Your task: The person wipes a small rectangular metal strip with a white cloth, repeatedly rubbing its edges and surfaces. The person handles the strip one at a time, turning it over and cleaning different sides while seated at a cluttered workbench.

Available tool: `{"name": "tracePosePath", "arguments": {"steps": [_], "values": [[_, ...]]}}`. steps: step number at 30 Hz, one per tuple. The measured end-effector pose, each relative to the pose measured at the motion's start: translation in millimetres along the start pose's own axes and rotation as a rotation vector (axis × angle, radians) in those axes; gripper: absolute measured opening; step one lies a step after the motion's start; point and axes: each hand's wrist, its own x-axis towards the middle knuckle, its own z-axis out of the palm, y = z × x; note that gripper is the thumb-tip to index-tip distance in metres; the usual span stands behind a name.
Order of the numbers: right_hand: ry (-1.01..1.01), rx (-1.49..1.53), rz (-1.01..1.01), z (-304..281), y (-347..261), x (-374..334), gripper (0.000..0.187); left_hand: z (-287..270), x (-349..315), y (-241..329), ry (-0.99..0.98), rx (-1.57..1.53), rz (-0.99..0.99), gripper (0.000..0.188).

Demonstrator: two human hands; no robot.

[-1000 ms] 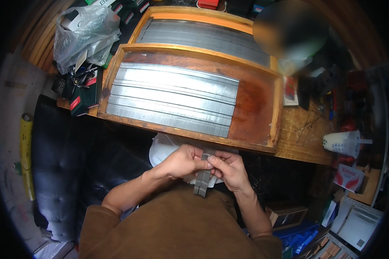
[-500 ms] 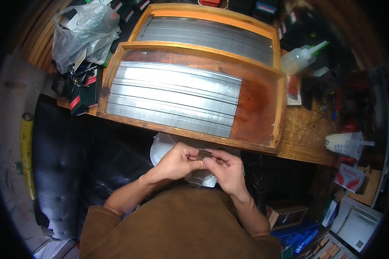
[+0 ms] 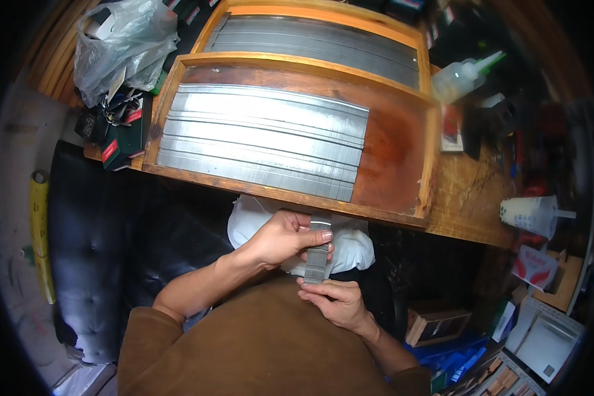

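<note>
grey metal strip (image 3: 317, 254) stood upright over the lap, held at both ends | left hand (image 3: 280, 239) pinched its top at 12 o'clock | right hand (image 3: 332, 301) gripped its bottom at 6 o'clock | white cloth (image 3: 353, 245) lay behind | wooden tray (image 3: 389, 155) of long metal strips (image 3: 264, 142) at 12 o'clock

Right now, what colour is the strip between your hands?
Dull grey metal strip, seen best in the head view.

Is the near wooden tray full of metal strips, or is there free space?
Partly full. Grey metal strips lie side by side over the left and middle of the near wooden tray; its right end shows bare reddish-brown wood.
</note>
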Motion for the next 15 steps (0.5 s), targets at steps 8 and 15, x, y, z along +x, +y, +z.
{"name": "tracePosePath", "arguments": {"steps": [8, 15], "values": [[0.157, 0.009, 0.004, 17.4, 0.7, 0.2, 0.019, -8.8, 0.2, 9.9, -0.019, 0.058, -0.064, 0.027], [0.149, -0.008, 0.015, 18.3, 0.5, 2.6, 0.018, -12.2, 1.8, 4.3, -0.011, 0.115, -0.051, 0.025]]}}
